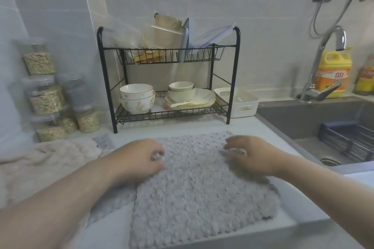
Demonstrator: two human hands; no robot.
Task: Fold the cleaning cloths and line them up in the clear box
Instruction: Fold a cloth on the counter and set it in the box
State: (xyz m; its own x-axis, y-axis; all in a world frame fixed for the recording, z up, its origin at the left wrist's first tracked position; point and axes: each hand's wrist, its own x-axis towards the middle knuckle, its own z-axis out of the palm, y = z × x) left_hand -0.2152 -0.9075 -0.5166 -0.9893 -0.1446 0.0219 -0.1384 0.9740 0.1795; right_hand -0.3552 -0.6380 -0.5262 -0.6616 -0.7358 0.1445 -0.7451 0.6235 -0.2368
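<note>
A grey fluffy cleaning cloth (194, 184) lies spread flat on the white counter in front of me. My left hand (139, 157) rests on its left side with fingers curled, pinching a bit of the pile. Near the cloth's far right edge, my right hand (249, 155) pinches the fabric with curled fingers too. A second grey cloth (113, 202) pokes out from under my left forearm. A beige cloth (40, 166) lies crumpled at the left. No clear box is in view.
A black wire rack (168, 79) with bowls and plates stands behind the cloth. Clear jars of grain (46, 97) stack at the left. A white basket (238, 101) sits beside the rack. The grey sink (323, 127), the tap and a yellow detergent bottle (332, 73) are at the right.
</note>
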